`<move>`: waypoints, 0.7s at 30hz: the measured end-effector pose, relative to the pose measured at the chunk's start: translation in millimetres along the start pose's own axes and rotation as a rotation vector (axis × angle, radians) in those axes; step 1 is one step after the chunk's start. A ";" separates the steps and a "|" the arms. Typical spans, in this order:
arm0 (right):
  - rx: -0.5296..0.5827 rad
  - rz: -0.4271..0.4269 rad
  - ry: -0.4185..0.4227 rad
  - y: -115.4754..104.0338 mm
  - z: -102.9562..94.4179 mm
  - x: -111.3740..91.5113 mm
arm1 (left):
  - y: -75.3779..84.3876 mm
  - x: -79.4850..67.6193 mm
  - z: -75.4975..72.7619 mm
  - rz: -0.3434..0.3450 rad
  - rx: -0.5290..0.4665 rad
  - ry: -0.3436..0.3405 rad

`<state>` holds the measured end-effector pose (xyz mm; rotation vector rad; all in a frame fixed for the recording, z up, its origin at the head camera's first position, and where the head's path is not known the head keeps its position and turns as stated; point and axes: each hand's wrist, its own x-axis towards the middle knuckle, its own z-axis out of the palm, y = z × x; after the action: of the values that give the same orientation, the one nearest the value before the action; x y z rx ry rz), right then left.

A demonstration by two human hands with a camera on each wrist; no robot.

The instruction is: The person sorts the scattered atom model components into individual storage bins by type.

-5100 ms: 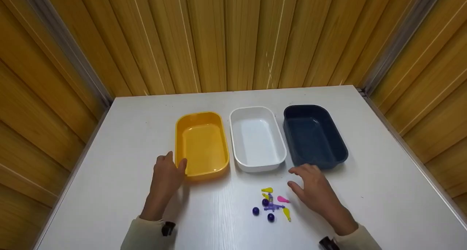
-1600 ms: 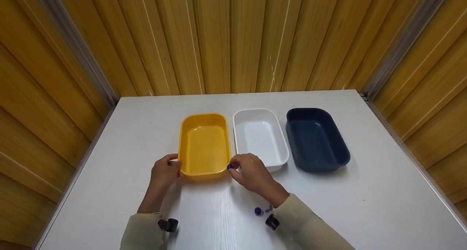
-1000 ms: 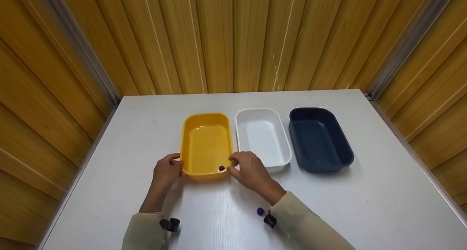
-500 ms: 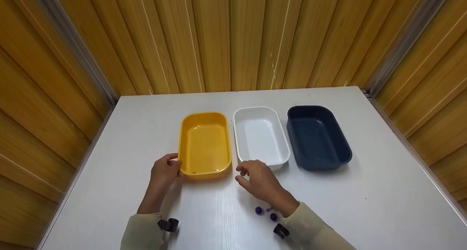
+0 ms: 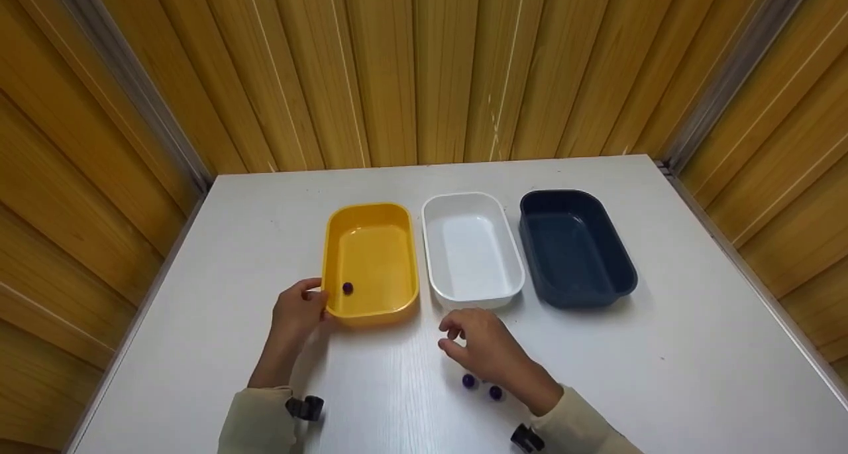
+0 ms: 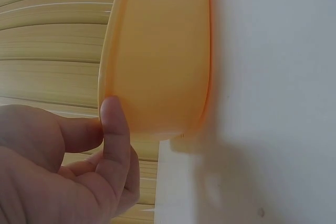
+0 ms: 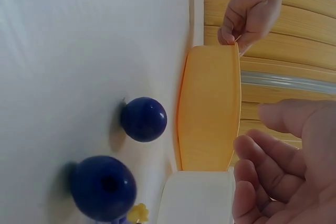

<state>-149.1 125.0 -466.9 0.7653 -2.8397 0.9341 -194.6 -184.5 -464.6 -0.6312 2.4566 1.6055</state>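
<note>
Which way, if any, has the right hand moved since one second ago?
Yes. Judged against the white tray in the head view, the right hand has moved rightward and down the picture, away from the yellow tray.

Left hand (image 5: 296, 313) pinching yellow tray (image 5: 381, 262), 1 purple bead (image 5: 348, 287) inside, right hand (image 5: 485, 342) near 2 loose beads (image 5: 469, 381)

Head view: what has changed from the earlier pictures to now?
The right hand took a purple ball from the table and let it go inside the yellow tray, near its right-hand near corner; the ball has since moved to the tray's left side. The hand has drawn back, holding nothing. The left hand stays at the yellow tray; the white tray and navy tray stayed put.
</note>
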 end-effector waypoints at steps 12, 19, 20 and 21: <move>0.014 0.094 -0.094 5.6 -0.6 -15.6 | 0.4 0.8 -0.6 -0.026 -0.006 -0.013; 0.025 0.088 -0.068 10.6 0.9 -26.7 | 0.6 1.3 0.0 -0.024 -0.002 -0.003; 0.023 0.090 -0.068 11.2 1.0 -28.2 | 0.3 1.3 0.0 -0.021 0.001 -0.002; 0.021 0.091 -0.070 11.7 1.2 -29.6 | 0.2 1.4 -0.1 -0.017 0.003 -0.001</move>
<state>-128.6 145.4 -480.2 0.6889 -2.9525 0.9682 -195.9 -184.8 -464.9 -0.6487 2.4463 1.5949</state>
